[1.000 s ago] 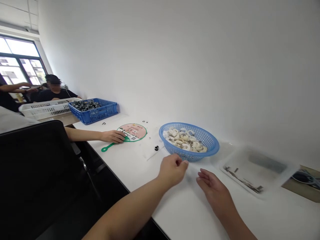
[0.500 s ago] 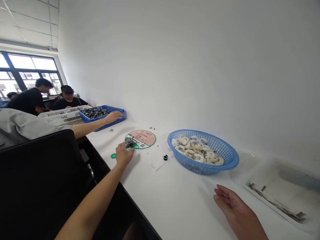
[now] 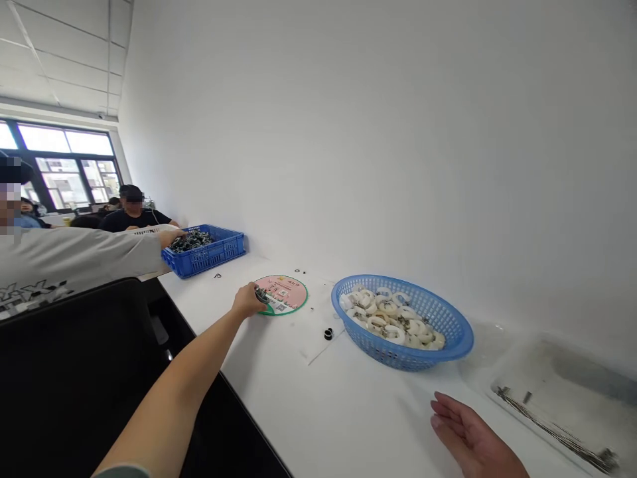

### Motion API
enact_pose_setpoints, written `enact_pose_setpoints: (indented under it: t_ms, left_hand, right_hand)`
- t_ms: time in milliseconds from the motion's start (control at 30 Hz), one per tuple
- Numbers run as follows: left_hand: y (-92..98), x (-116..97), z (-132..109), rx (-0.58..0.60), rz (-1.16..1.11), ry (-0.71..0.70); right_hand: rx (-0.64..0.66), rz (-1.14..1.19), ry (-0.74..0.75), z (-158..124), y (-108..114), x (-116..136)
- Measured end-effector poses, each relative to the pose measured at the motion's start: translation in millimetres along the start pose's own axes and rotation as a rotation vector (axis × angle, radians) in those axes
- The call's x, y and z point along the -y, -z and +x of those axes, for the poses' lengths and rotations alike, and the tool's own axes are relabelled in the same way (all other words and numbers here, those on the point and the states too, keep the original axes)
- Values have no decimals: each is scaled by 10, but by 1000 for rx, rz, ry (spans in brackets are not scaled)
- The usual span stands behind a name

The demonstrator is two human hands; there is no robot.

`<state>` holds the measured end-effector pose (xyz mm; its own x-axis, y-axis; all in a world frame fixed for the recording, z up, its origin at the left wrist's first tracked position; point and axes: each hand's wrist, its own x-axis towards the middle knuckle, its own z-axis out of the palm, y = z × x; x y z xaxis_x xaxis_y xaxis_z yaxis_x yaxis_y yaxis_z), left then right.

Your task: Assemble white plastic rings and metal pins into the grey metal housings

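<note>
Right now, the left hand is closing around a small dark metal part, with the fingers pinching it just over the edge of a round paper fan that is lying on the white table. The part is looking stiff and hard, probably heavy for its size. Its knobbly shape should give the fingertips edges to hold, though the grip is hiding most of it, so the best place to take hold is hard to judge.

The right hand is staying open and empty, its fingers pointing toward a blue plastic basket of white rings. A small black ring is sitting beside the basket, and a clear tray of thin metal rods is lying to the right. Farther along, a co-worker's hand is reaching over a blue crate of dark parts.
</note>
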<state>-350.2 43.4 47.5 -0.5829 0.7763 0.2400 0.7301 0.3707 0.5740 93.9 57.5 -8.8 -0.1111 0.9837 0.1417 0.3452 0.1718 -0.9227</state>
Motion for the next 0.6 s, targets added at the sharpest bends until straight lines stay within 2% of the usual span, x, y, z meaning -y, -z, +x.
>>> enact_pose_setpoints:
  t_ms: [67,100,133,200,267,333,400,500,600]
  left_hand:
    - [-88,-150,-333,-13,-106,-87]
    - [-152,-240,-540,-19,-284,-180]
    - [-221,-339,-762,53,-473,-284]
    - [-355,-562,-1206,299,-760,-415]
    - [-480,-811,-1582,549,-908,-465]
    - [-607,-1067,-1853,747,-975,-481]
    - [-735,-1303,-2013,861,-994,-498]
    - [-891,-1567,-2085,924,-1016,-519]
    - [-970,-1713,-2073,968,-1082,-538]
  right_hand:
    - [-9,60,35,-86,-17,-44]
    - [19,111,70,-158,-18,-42]
    - [77,173,90,-238,-16,-23]
    - [231,289,106,-382,-1,43]
    - [390,372,76,-469,17,106]
    - [465,437,86,-516,34,144]
    - [547,513,111,-552,55,177]
    - [645,608,126,-592,100,243]
    - [608,667,130,-596,148,270]
